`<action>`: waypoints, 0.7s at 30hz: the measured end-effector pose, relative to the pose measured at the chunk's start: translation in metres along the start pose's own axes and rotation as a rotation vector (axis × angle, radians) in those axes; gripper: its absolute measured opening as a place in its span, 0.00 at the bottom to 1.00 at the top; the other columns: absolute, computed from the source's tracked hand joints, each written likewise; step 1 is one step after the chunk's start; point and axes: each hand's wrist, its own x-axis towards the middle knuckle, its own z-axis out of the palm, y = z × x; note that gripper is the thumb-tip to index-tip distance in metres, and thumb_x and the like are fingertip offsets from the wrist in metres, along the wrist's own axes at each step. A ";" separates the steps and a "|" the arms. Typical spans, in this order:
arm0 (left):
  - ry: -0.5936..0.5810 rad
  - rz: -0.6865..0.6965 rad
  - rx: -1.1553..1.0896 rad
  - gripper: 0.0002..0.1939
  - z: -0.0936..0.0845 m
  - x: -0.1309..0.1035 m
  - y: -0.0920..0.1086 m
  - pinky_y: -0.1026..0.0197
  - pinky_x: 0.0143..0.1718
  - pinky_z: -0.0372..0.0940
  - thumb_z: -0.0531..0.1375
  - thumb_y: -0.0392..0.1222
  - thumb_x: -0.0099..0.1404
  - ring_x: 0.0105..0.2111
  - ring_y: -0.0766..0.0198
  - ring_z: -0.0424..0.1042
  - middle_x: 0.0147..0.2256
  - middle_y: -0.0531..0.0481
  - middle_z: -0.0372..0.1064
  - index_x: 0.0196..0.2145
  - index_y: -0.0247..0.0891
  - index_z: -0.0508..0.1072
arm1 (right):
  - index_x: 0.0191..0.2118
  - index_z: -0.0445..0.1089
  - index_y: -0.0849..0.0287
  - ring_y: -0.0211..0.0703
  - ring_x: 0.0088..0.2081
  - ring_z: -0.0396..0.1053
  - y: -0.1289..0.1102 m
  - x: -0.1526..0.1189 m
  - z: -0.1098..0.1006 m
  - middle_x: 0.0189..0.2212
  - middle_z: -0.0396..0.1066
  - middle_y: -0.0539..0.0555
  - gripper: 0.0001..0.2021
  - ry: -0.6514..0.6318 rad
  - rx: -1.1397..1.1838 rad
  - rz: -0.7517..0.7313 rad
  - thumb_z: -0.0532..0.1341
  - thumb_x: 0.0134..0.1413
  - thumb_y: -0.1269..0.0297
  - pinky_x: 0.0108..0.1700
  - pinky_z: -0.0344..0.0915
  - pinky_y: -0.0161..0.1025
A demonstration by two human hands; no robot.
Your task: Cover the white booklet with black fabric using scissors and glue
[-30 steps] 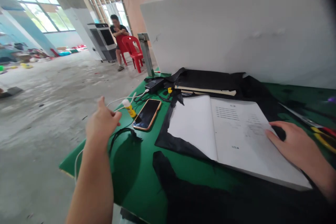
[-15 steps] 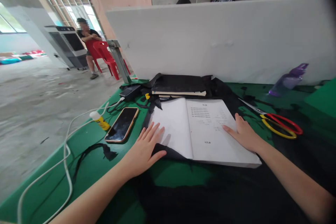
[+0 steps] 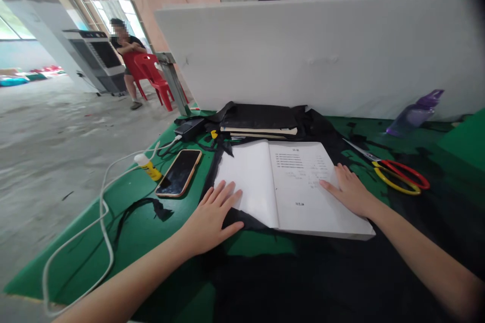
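A thick book (image 3: 299, 192) lies open in front of me, its left side blank and its right page printed with several lines. Black cloth (image 3: 250, 220) shows along the lower left edge of its cover. My left hand (image 3: 215, 217) rests with fingers spread on the left edge of the book. On the right page's outer edge lies my right hand (image 3: 350, 189), fingers stretched out and thumb apart. Neither hand grips anything. Scissors (image 3: 397, 174) with one red and one yellow handle loop lie to the right of my right hand.
Left of the book are a phone (image 3: 180, 173), a glue stick (image 3: 148, 167) and a white cable (image 3: 104, 229). Behind it sits a black-covered book (image 3: 261, 118). A purple bottle (image 3: 415, 113) stands tilted by the white board (image 3: 303, 55). Someone sits on a red chair (image 3: 153, 73).
The camera view has shifted slightly. My left hand is still spread at the book's left edge, and my right hand remains flat on the page. The book itself has not visibly moved.
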 end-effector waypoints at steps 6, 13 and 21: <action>0.024 0.013 0.018 0.33 0.003 -0.015 0.012 0.39 0.62 0.46 0.48 0.60 0.66 0.65 0.48 0.37 0.66 0.48 0.39 0.65 0.48 0.48 | 0.65 0.42 0.77 0.60 0.66 0.38 0.003 -0.018 -0.001 0.66 0.39 0.71 0.48 -0.009 -0.005 0.001 0.40 0.54 0.35 0.65 0.44 0.54; 0.086 0.043 0.040 0.34 0.006 -0.021 0.017 0.38 0.60 0.50 0.50 0.58 0.66 0.65 0.47 0.42 0.65 0.48 0.42 0.65 0.50 0.46 | 0.65 0.41 0.76 0.58 0.67 0.37 0.002 -0.027 -0.002 0.66 0.39 0.70 0.48 -0.002 0.017 0.007 0.40 0.54 0.35 0.65 0.43 0.53; 0.061 0.038 0.068 0.34 0.010 -0.018 0.010 0.40 0.61 0.48 0.49 0.58 0.66 0.65 0.49 0.40 0.66 0.51 0.39 0.66 0.50 0.45 | 0.65 0.42 0.73 0.59 0.67 0.37 0.002 -0.026 -0.007 0.66 0.39 0.70 0.47 -0.001 0.039 0.011 0.42 0.53 0.34 0.65 0.44 0.54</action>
